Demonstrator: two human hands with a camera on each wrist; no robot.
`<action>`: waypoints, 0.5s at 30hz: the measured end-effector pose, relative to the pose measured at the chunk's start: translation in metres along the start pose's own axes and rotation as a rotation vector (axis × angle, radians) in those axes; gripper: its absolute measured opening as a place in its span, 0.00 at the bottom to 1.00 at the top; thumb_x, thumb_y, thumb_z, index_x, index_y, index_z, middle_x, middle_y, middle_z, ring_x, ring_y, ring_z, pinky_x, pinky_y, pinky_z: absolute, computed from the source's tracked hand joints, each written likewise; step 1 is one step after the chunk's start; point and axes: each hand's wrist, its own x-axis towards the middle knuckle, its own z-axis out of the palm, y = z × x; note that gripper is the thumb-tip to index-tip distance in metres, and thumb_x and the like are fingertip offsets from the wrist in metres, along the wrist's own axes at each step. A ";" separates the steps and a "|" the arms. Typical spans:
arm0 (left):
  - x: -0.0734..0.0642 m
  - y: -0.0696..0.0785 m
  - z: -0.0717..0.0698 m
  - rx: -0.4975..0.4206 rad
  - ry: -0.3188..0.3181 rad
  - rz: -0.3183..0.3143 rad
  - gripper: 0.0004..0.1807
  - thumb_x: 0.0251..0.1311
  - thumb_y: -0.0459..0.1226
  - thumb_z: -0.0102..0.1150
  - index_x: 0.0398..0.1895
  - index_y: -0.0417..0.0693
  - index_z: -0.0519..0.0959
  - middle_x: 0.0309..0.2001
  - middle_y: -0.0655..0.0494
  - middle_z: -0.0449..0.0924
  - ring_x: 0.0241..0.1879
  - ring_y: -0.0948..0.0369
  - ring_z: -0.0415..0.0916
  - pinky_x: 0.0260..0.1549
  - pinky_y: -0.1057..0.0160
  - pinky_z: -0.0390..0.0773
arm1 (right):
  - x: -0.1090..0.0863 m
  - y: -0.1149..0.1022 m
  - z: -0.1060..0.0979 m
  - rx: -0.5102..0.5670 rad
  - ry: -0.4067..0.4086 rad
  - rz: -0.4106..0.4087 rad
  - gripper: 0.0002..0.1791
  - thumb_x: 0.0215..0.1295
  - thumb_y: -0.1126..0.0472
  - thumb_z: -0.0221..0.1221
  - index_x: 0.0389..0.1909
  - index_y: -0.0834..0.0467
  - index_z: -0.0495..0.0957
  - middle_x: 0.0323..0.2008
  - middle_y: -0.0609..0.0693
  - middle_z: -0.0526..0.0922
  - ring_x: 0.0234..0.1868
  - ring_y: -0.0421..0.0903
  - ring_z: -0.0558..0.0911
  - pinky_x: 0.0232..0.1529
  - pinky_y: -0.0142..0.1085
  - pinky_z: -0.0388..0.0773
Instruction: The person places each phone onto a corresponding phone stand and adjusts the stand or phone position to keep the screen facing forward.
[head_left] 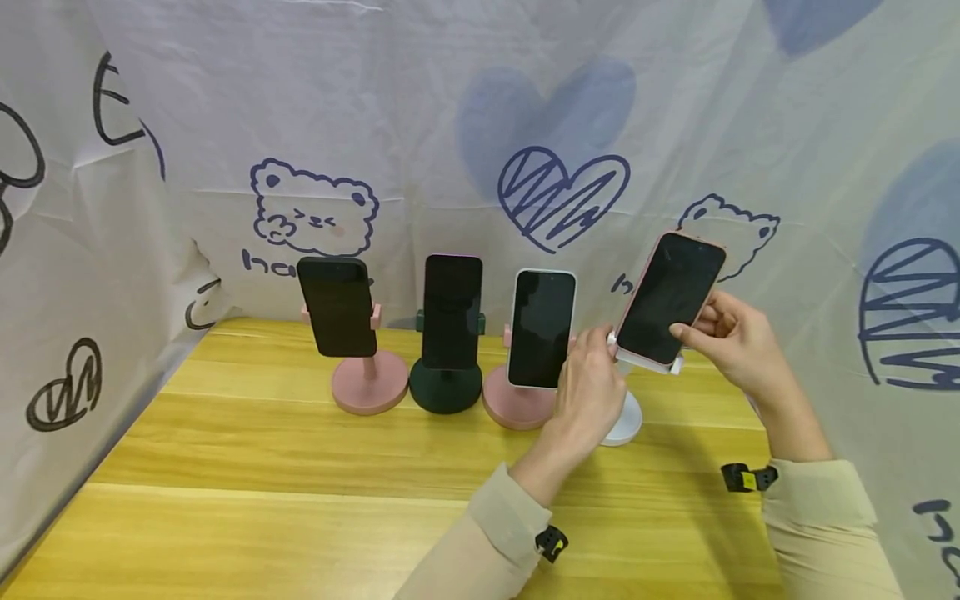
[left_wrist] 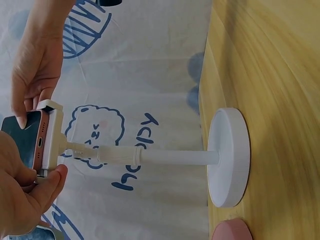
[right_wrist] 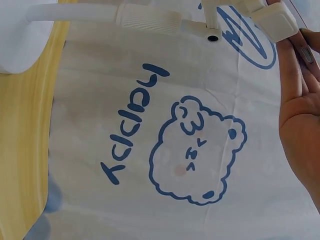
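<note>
A phone with a pink edge [head_left: 671, 300] leans to the right in the holder of a white phone stand [head_left: 622, 419]. My right hand [head_left: 738, 346] pinches its right side, thumb on the dark screen. At the holder's left end, my left hand [head_left: 588, 383] grips the white clamp with thumb and fingers. From the left wrist, the phone's bottom edge [left_wrist: 40, 142] lies along the white holder [left_wrist: 52, 135], above the stand's upright post [left_wrist: 175, 157]. In the right wrist view, my right hand [right_wrist: 300, 110] is beside the holder's white end [right_wrist: 275, 22].
To the left, three stands carry phones: a black phone [head_left: 337, 308] on a pink stand [head_left: 367, 387], a dark phone [head_left: 452, 312] on a dark green stand [head_left: 447, 393], and a white-edged phone [head_left: 542, 329] on another pink stand [head_left: 517, 410]. A printed cloth [head_left: 420, 108] hangs behind the wooden table [head_left: 285, 467].
</note>
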 end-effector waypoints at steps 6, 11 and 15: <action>0.000 0.001 -0.001 0.041 -0.027 -0.012 0.14 0.75 0.29 0.53 0.59 0.36 0.79 0.45 0.48 0.84 0.47 0.54 0.85 0.61 0.59 0.80 | 0.005 -0.004 -0.002 -0.121 -0.031 0.075 0.23 0.70 0.68 0.66 0.63 0.68 0.75 0.40 0.32 0.86 0.39 0.32 0.86 0.40 0.24 0.84; 0.000 0.003 -0.001 0.051 -0.059 -0.021 0.13 0.77 0.31 0.51 0.58 0.38 0.78 0.42 0.51 0.82 0.44 0.56 0.84 0.46 0.60 0.85 | 0.007 -0.005 -0.003 -0.054 -0.029 0.126 0.21 0.71 0.67 0.65 0.62 0.64 0.76 0.41 0.34 0.87 0.40 0.35 0.86 0.42 0.26 0.85; 0.000 0.004 -0.002 0.059 -0.055 -0.018 0.12 0.77 0.31 0.51 0.57 0.39 0.79 0.42 0.51 0.82 0.44 0.56 0.85 0.48 0.60 0.84 | 0.012 -0.008 -0.003 0.072 0.007 0.176 0.09 0.73 0.65 0.64 0.51 0.58 0.80 0.32 0.38 0.84 0.36 0.37 0.85 0.40 0.30 0.86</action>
